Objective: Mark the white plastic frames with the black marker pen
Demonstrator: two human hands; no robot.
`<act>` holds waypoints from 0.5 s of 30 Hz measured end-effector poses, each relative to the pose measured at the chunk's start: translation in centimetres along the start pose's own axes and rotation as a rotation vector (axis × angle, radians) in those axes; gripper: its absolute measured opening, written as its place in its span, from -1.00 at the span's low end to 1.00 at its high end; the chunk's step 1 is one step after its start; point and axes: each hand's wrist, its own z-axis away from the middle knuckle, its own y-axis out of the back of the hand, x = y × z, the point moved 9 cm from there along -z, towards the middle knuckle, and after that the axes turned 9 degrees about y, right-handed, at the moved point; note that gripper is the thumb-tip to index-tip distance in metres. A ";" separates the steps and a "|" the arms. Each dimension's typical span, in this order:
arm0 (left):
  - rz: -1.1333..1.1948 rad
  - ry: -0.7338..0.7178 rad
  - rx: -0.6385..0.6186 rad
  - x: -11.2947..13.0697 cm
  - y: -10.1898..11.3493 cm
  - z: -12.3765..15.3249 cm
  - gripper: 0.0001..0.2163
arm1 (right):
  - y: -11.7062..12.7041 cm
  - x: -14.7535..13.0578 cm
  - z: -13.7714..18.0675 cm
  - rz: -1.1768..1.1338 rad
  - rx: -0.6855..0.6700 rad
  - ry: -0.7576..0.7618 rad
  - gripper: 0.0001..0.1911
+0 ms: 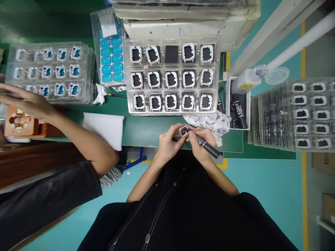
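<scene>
Between finger and thumb, my left hand (pixel 169 142) grips a small white plastic frame (pixel 183 130) by its edge. My right hand (pixel 201 143) is closed around a black marker pen (pixel 209 148); the pen's front end is at the frame, but whether it touches I cannot tell. Just beyond my hands lies a clear plastic tray (pixel 172 113) with rows of similar white frames (pixel 171 79) on dark pads. One pocket in its back row shows only a dark pad (pixel 171 54). Crumpled white paper (pixel 211 123) is beside my right hand.
A co-worker's arm (pixel 78 139) reaches in at left over an orange fixture (pixel 23 122), near stacked trays (pixel 49 94). A folded white cloth (pixel 104 129), a bag of blue pieces (pixel 111 62), a box with a bottle and markers (pixel 227 104), and more stacked trays (pixel 274 118) surround me.
</scene>
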 end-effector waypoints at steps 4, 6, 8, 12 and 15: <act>-0.047 -0.057 0.008 0.4 0.0 0.1 -0.67 | 0.1 -0.2 0.0 0.039 -0.010 0.020 -0.83; -0.097 -0.098 0.013 0.6 0.1 0.2 -0.68 | 0.1 -0.5 0.0 0.066 -0.021 0.050 -0.84; -0.157 -0.143 0.012 0.9 0.0 0.4 -0.71 | 0.1 -1.0 -0.1 0.110 -0.032 0.106 -0.87; -0.248 -0.203 0.024 1.6 0.2 0.5 -0.77 | -0.2 -2.6 -0.4 0.167 -0.046 0.281 -0.88; -0.238 -0.195 0.029 1.7 0.4 0.5 -0.78 | -0.5 -3.2 -0.6 0.148 -0.053 0.333 -0.85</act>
